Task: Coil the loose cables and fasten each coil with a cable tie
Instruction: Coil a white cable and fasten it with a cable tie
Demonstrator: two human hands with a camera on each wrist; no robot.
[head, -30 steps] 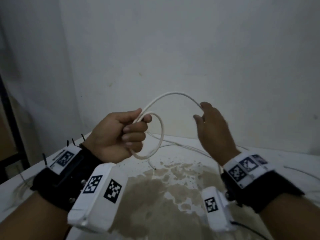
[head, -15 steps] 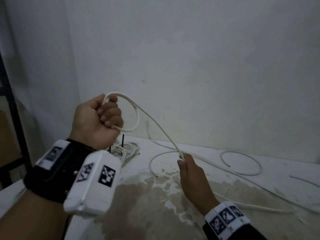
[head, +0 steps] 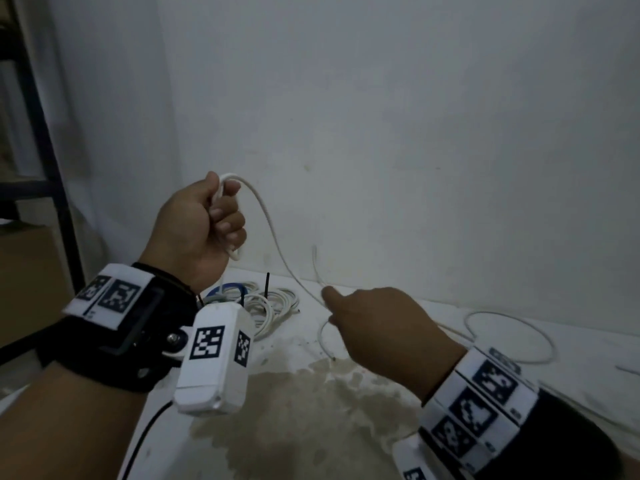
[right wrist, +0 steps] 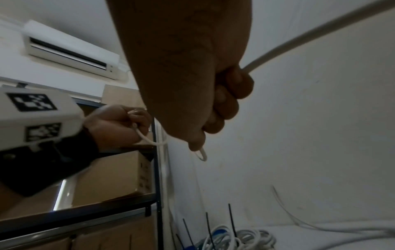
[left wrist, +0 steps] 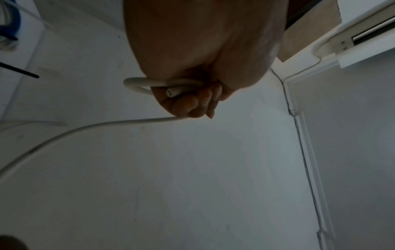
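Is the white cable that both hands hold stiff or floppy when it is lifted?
Probably springy rather than limp: between the left hand and the right hand the white cable keeps a smooth arc. Its loose part lies on the table in open curves, so coils will likely spring open. It seems light.

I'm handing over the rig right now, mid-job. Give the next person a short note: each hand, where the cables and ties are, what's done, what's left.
Left hand: raised, fist gripping a small loop and the cut end of the white cable.
Right hand: lower, near the table, fingers curled round the same cable further along.
The rest of that cable trails loose across the table to the right.
Done: coiled cables, white and blue, lie by the wall with black cable ties sticking up.
Left: wind the remaining length into the left hand's coil and tie it. Another loose strand seems to lie at far right.
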